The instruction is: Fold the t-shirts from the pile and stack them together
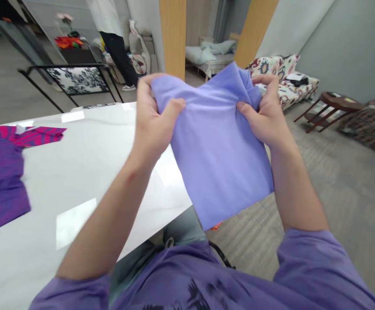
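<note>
A light purple cloth (221, 155), which looks like a folded garment, hangs in the air before me, partly over the table's right edge. My left hand (157, 112) grips its upper left corner, thumb on the near face and fingers behind. At the upper right, my right hand (263, 110) pinches the bunched, layered part of the cloth in the same way. The fabric sags between both hands, and its lower edge hangs free. On the table's left side lies a purple and pink patterned shirt (3, 176), apart from my hands.
A glossy white table (110, 129) extends to the left. Beyond it stand a black-framed chair (80, 79) and a person (116, 43) in dark trousers. A patterned sofa (299, 92) and a brown wooden stool (339, 103) are at the right, on grey floor.
</note>
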A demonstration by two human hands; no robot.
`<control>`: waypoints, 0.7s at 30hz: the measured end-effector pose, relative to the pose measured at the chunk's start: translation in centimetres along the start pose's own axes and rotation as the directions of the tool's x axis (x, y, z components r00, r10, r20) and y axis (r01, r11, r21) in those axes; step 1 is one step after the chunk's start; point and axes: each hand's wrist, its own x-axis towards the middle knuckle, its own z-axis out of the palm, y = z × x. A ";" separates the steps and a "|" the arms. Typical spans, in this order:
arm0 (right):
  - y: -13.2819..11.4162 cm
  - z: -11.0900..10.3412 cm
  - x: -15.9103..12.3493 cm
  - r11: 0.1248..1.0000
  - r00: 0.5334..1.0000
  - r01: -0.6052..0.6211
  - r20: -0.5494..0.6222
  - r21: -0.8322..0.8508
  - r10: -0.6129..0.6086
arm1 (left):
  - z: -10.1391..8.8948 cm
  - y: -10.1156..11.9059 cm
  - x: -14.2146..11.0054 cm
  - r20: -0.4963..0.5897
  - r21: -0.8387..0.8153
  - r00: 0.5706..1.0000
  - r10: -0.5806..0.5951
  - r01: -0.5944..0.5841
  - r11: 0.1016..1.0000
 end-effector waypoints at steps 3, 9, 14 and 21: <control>7.4 2.0 -0.6 0.959 0.977 -0.184 0.070 -0.215 0.203 | 6.2 -7.4 -0.2 0.116 0.063 0.966 -0.232 0.226 0.972; 14.7 8.3 -4.3 0.876 0.939 -0.184 0.185 -0.446 0.291 | 10.4 -12.9 -6.5 0.126 0.495 0.904 -0.409 0.300 0.816; 14.4 11.1 -9.2 0.890 0.891 -0.110 0.352 -0.443 0.286 | 11.8 -9.3 -15.5 0.544 0.417 0.815 -0.200 -0.056 0.907; 15.5 12.5 -10.9 0.880 0.856 -0.120 0.401 -0.459 0.326 | 12.7 -8.8 -18.4 0.672 0.357 0.706 -0.224 -0.043 0.933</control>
